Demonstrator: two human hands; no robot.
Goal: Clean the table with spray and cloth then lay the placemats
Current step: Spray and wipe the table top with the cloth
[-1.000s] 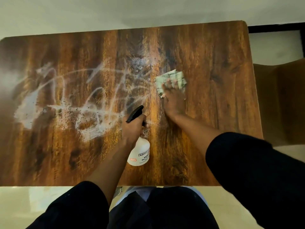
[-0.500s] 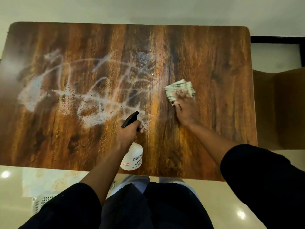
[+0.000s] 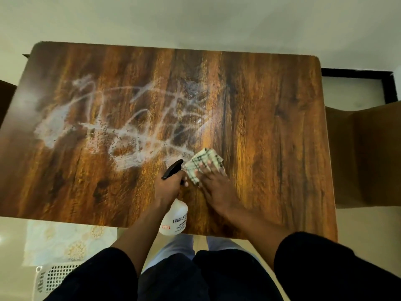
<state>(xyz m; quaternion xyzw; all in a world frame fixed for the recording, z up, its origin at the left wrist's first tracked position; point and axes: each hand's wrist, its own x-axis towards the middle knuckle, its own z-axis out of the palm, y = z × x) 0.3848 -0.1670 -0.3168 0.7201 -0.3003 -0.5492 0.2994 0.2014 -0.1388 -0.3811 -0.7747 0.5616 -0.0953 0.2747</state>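
A brown wooden table (image 3: 271, 127) fills the view, with white streaks and dark crumbs (image 3: 121, 129) smeared over its left half. My left hand (image 3: 170, 187) grips the neck of a white spray bottle (image 3: 174, 219) with a black trigger head, held over the table's near edge. My right hand (image 3: 213, 181) presses flat on a folded checked cloth (image 3: 202, 159) right beside the bottle's nozzle, at the right end of the smear.
A brown chair (image 3: 366, 157) stands at the table's right side. On the floor at the lower left lie a pale patterned placemat (image 3: 65, 242) and a white perforated basket (image 3: 52, 279). My dark trousers fill the bottom of the view.
My right hand has slid the cloth toward me and to the left, ending next to the spray nozzle. The view has shifted, so more of the table's near edge and floor shows.
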